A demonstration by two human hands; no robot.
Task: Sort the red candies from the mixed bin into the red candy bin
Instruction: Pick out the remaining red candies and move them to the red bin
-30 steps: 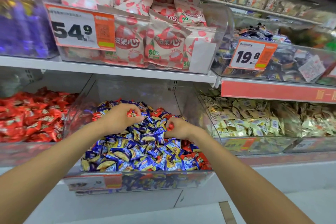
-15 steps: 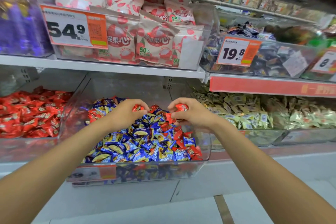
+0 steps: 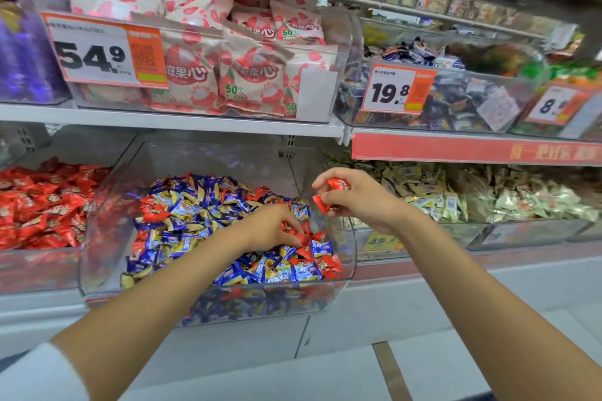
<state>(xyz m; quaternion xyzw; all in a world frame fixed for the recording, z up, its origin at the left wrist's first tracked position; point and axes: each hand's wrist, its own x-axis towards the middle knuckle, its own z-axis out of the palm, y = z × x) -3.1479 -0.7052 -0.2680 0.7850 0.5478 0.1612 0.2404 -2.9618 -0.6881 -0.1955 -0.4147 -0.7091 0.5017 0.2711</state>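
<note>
A clear mixed bin (image 3: 107,205) on the lower shelf holds blue-and-yellow wrapped candies with red candies (image 3: 321,262) scattered among them, mostly at its right front. My left hand (image 3: 272,228) is down in the pile at the right side, its curled fingers holding red candies. My right hand (image 3: 353,197) hovers above the bin's right wall and grips red candies (image 3: 338,185), one sticking out below the fingers. The red candy bin (image 3: 39,267), full of red wrappers, stands to the left of the mixed bin.
A bin of pale green-and-cream candies (image 3: 472,198) sits to the right. The upper shelf (image 3: 169,120) carries pink-and-white snack bags behind a 54.9 price tag (image 3: 104,49) and dark candies behind a 19.8 tag (image 3: 395,89). White floor lies below.
My left hand has moved right and down into the red candies at the bin's right front. My right hand has risen out of the pile, holding red candies.
</note>
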